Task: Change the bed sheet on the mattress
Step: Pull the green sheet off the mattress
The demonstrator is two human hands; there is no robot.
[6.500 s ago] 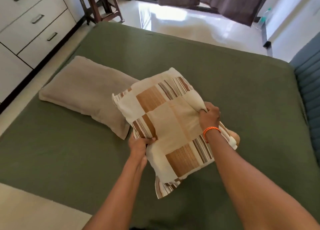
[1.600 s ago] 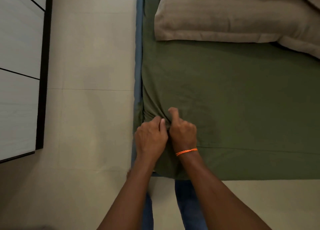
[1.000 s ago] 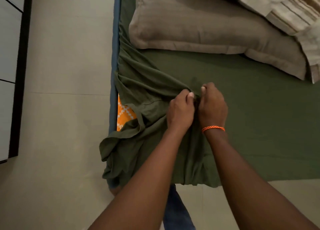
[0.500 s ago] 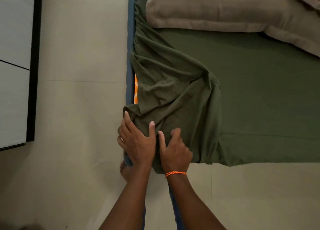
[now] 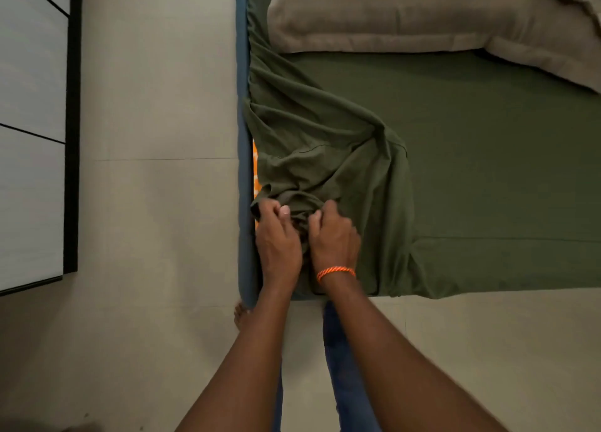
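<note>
At the near left corner of the orange-patterned mattress point(image 5: 255, 162), the left hand point(image 5: 277, 240) and the right hand point(image 5: 333, 240) with its orange thread wristband point(image 5: 335, 271) each grip a bunched fold of the loose olive-green cotton bed sheet point(image 5: 471, 158), which lies rumpled over that corner and flat beyond it, under the long beige fabric pillow point(image 5: 390, 12) at the mattress's far side.

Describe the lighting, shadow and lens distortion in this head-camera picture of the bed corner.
Head view: dim, even light, no glare; soft shadow under the pillow; deep shadows in the bunched green sheet; wide-angle lens bows the cabinet edge; both hands sharp.
</note>
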